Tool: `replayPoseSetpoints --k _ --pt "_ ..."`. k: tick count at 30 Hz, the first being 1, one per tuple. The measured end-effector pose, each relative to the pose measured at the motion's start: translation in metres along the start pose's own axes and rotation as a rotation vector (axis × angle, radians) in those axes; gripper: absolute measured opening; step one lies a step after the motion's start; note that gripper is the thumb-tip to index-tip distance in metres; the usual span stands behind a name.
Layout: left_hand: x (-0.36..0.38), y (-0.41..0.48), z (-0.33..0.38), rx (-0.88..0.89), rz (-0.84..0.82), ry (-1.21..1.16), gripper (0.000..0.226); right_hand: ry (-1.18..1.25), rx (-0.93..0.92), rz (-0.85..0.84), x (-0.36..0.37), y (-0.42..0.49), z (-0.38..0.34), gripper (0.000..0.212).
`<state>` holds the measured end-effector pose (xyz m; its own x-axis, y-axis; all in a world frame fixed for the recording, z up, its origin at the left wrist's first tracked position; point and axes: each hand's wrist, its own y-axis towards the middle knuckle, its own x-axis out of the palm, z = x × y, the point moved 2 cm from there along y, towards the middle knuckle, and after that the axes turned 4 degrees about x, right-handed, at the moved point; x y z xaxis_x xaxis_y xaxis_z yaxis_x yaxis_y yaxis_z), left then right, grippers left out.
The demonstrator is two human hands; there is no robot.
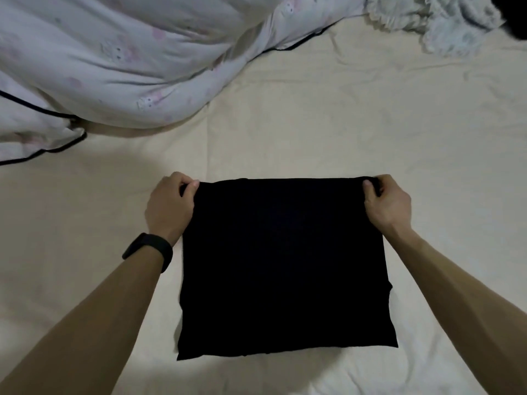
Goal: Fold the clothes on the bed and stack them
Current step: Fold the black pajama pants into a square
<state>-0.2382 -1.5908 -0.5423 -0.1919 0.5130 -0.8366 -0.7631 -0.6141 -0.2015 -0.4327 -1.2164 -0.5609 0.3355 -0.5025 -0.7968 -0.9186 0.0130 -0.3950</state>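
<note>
Head view: a person leans over a bed, both forearms reaching out to a dark piece of clothing.
Garment: the black garment (285, 266) lies flat on the cream sheet (313, 124), towards the near side of the bed and midway between the two arms.
Left hand: the left hand (168, 206), a black wristband (148, 252) behind it, pinches the garment's far left corner, fingers curled round the cloth.
Right hand: the right hand (387, 203) grips the far right corner in the same way.
Key relation: both hands sit on the far edge, so the whole cloth lies from them back towards the person. Its slightly longer axis runs from near to far, and neither hand is the nearer.
Look of the cloth: a nearly square, smooth black panel, already doubled by the look of it, with a small notch low on the right edge.
Likely step: probably bringing the far edge to the near one.
Surroundings: a pale printed duvet (114, 67) is bunched at the far left, and a fluffy white heap (445, 24) lies at the far right corner.
</note>
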Motion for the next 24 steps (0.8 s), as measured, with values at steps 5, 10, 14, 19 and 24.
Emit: replayPoseSetpoints --k 5,10,14,19,24 --pt "0.007 -0.007 -0.005 -0.094 0.058 -0.007 0.021 0.043 0.057 0.027 0.002 -0.002 0.000 0.039" --pt "0.014 -0.075 -0.016 -0.344 0.055 -0.198 0.048 0.143 0.144 -0.043 -0.004 -0.048 0.023 0.038" --pt "0.016 -0.178 -0.018 -0.469 0.001 -0.111 0.054 0.115 0.243 -0.122 -0.016 -0.128 0.067 0.050" --pt "0.012 -0.256 -0.019 -0.553 -0.104 -0.072 0.049 0.154 0.452 -0.254 -0.020 -0.211 0.114 0.051" --pt "0.002 -0.249 -0.010 -0.509 0.054 -0.166 0.039 0.228 0.374 -0.133 -0.020 -0.228 0.108 0.033"
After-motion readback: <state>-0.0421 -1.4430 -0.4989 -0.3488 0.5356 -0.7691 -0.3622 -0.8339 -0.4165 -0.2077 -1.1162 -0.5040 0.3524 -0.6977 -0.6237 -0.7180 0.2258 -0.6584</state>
